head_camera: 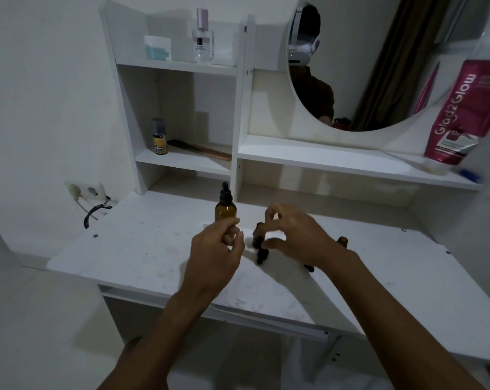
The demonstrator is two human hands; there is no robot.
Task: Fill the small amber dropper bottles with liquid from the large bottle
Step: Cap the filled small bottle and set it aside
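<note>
My left fingers [232,238] curl by the bottom of the big bottle [225,210] on the table [142,249]; I cannot tell if they hold it. My right fingers [272,211] are apart over a small bottle [257,235].

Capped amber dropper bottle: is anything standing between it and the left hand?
Nothing visible does. The left hand is directly in front of the capped amber dropper bottle, its fingertips overlapping the bottle's base. The small amber bottle and loose dropper lie to the right, by the right hand.
</note>
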